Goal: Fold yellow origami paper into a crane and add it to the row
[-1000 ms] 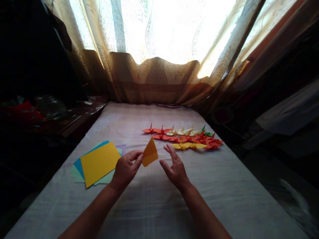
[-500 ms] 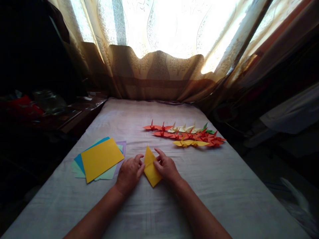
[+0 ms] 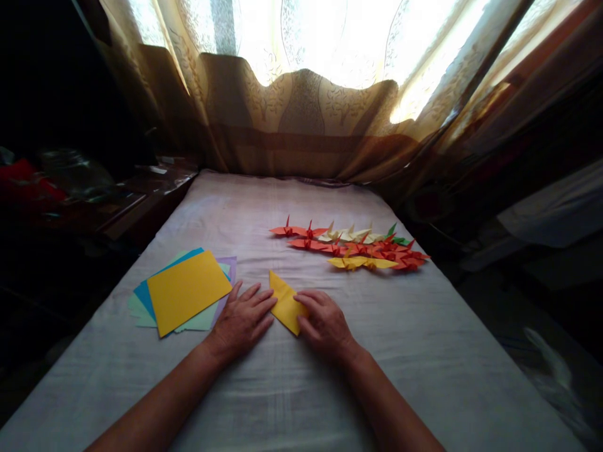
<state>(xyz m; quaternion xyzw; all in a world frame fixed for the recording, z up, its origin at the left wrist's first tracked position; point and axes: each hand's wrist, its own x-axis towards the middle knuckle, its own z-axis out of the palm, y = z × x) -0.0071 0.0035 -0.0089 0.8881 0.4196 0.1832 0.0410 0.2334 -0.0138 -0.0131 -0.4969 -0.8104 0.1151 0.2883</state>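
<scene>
A folded yellow-orange paper [image 3: 284,301] lies flat on the grey cloth-covered table [image 3: 424,351]. My left hand [image 3: 244,319] rests flat beside its left edge, fingers stretched out and fingertips touching the paper. My right hand [image 3: 323,321] lies on the paper's right part, fingers pressing it down. A stack of coloured paper sheets [image 3: 186,298], yellow on top, sits to the left of my left hand. A row of folded paper cranes [image 3: 358,248], red, orange, cream, yellow and green, lies beyond my right hand.
A patterned curtain [image 3: 301,119] hangs behind the table's far edge with bright window light above. A dark cluttered side surface [image 3: 94,194] stands at the left. Dark furniture and pale cloth [image 3: 551,213] lie at the right.
The folded paper went from held up in my left hand down onto the table. Both hands now lie flat on it, and the view tilted slightly down.
</scene>
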